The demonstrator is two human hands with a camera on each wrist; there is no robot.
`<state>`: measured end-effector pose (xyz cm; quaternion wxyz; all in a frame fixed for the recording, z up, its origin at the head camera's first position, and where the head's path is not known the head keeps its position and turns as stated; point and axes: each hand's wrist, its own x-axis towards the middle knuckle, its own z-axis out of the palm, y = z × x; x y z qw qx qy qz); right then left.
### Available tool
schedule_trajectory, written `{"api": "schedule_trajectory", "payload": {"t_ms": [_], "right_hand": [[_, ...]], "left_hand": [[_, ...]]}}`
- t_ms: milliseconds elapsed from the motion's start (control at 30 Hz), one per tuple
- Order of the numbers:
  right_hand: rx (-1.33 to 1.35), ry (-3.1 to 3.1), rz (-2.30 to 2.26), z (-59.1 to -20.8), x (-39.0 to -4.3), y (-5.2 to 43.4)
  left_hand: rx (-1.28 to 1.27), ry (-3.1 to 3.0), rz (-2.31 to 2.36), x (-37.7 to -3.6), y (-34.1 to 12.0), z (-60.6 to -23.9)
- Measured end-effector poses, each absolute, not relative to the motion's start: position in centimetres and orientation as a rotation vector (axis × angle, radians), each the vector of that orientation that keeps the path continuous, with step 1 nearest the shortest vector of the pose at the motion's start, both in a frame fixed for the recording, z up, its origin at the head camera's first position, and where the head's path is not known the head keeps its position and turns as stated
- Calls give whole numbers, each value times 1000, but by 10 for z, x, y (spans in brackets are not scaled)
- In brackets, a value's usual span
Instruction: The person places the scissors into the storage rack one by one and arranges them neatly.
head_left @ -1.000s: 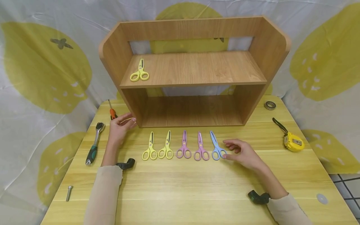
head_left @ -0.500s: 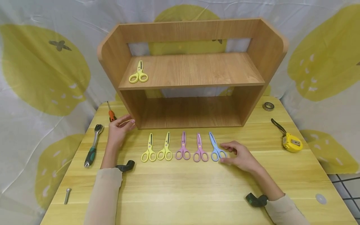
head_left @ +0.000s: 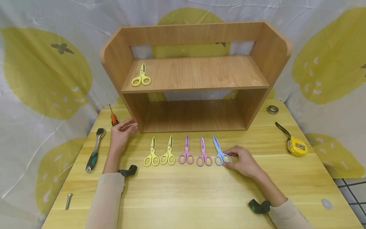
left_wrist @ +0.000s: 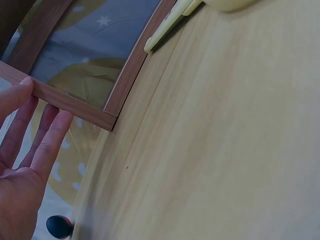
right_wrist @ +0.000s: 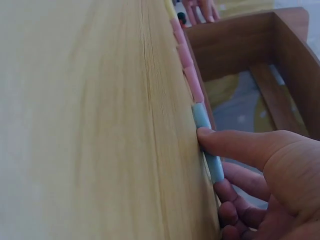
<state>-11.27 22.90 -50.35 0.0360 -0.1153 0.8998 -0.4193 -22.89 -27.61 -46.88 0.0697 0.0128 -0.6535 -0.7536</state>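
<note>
Five scissors lie in a row on the wooden table [head_left: 183, 190]: two yellow [head_left: 152, 156], two pink [head_left: 186, 155] and one blue pair [head_left: 220, 155] at the right end. My right hand [head_left: 230, 159] pinches the blue scissors' handle between thumb and fingers; in the right wrist view the thumb [right_wrist: 235, 145] presses on the blue handle [right_wrist: 202, 117]. My left hand [head_left: 121, 132] rests with straight fingers against the lower left corner of the wooden shelf [head_left: 194, 86]; that corner edge [left_wrist: 70, 105] also shows in the left wrist view. Another yellow pair [head_left: 141, 79] lies on the upper shelf.
A ratchet wrench [head_left: 94, 149], an orange screwdriver [head_left: 113, 116] and a bolt [head_left: 68, 200] lie at the table's left. A yellow tape measure [head_left: 295, 146], a metal ring [head_left: 272, 109] and a washer [head_left: 326, 203] lie at the right. A patterned cloth hangs behind.
My right hand has slid left and its thumb and fingers have closed on the blue scissors' handle. The left hand has stayed at the shelf's corner.
</note>
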Motion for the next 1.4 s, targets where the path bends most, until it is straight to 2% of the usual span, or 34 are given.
{"api": "schedule_trajectory", "payload": {"t_ms": [600,833,1400], "right_hand": [[-169,2545,-1488,-480,-111,222],[-192,2489,-1574,-468,-113,224],[-452,2364,-1907,-367,-114,196]], "left_hand": [[51,-1971,-2270,-230,-274,-469],[50,-1969,-2272,-227,-272,-466],[69,-2008,-2237,-223,-272,-462]]}}
